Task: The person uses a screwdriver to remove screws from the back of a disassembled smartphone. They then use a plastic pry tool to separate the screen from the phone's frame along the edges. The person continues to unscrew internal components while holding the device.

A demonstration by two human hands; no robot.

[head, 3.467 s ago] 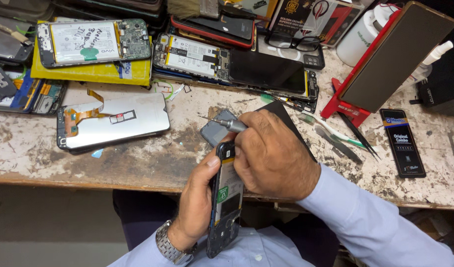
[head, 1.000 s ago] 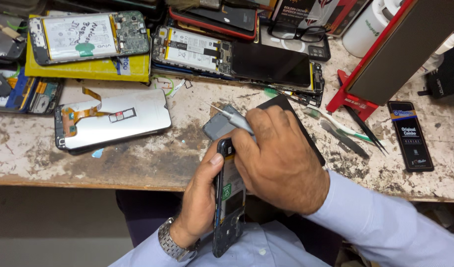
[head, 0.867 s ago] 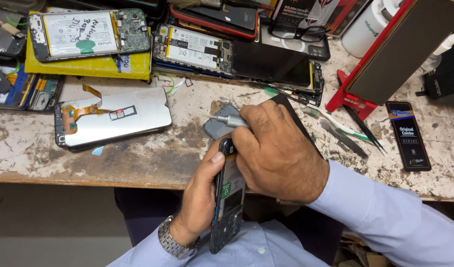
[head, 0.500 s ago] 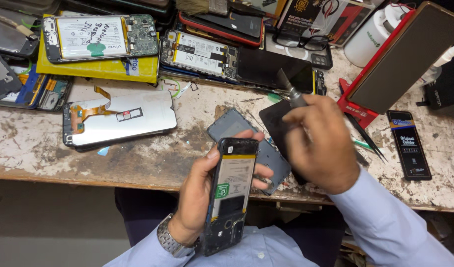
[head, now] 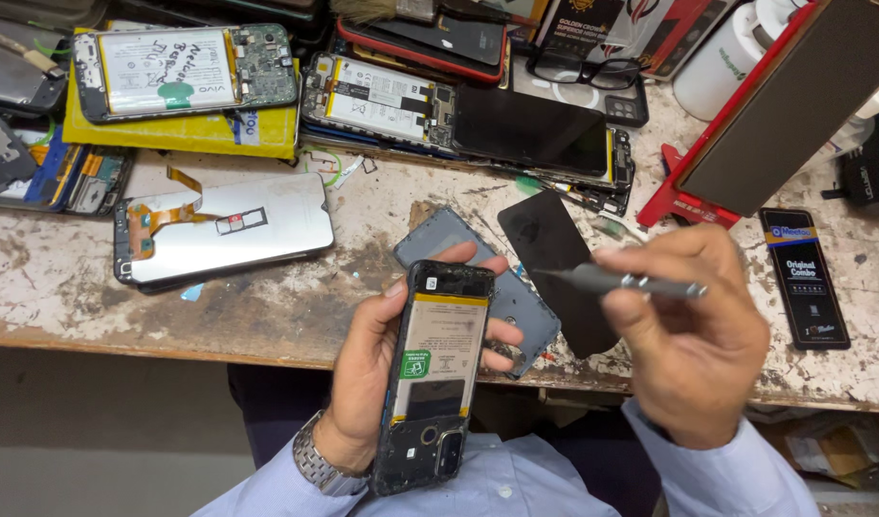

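Worn, paint-chipped counter [head: 267, 306] is packed — opened phones, a loose display panel [head: 224, 235] with orange flex cable, black-framed glasses [head: 583, 72], a white tub [head: 722, 57] whose contents can't be made out. Left hand [head: 377, 373] is wrapped around an opened phone [head: 434, 373], back off and battery showing, held over the counter's front edge. Right hand [head: 693, 335] pinches a slim metal screwdriver [head: 616, 280] — tip pointing left, just above the grey back cover [head: 487, 287].

Person, seen from above: wore a pale blue long-sleeved shirt with buttoned front and buttoned cuffs. Left hand [head: 387, 369] bare, with a silver metal link wristwatch [head: 317, 466] at the wrist. Right hand [head: 693, 335] bare, without rings. Dark trousers [head: 286, 412] showed below the shirt.
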